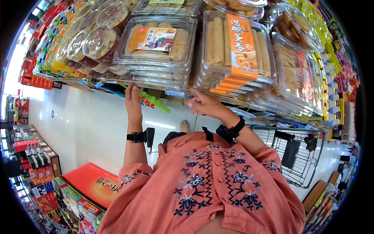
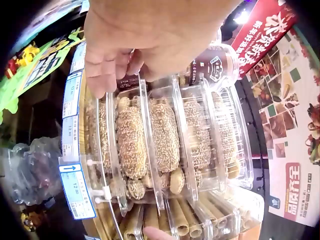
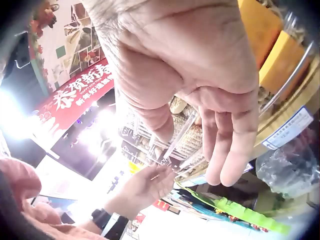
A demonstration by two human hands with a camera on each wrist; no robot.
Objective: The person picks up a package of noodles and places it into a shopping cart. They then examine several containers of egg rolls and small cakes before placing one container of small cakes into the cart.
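Below the front edge of a snack display, my left hand (image 1: 133, 104) is beside a stack of clear boxes of sesame-coated pastries (image 1: 180, 43). In the left wrist view its fingers (image 2: 101, 75) are loosely bent at the end of the sesame pastry stack. My right hand (image 1: 206, 105) is in front of the clear boxes of egg rolls (image 1: 217, 41) with orange labels. In the right wrist view the fingers (image 3: 234, 145) hang relaxed, with nothing held in the palm. A gap separates the two hands.
Round clear tubs (image 1: 100, 41) stand left of the pastries, and boxes of thin sticks (image 1: 290, 72) stand right. Price tags (image 2: 76, 192) line the shelf edge near a green strip (image 1: 155, 102). A shopping cart (image 1: 300, 156) stands at right, a red box (image 1: 91, 183) behind left.
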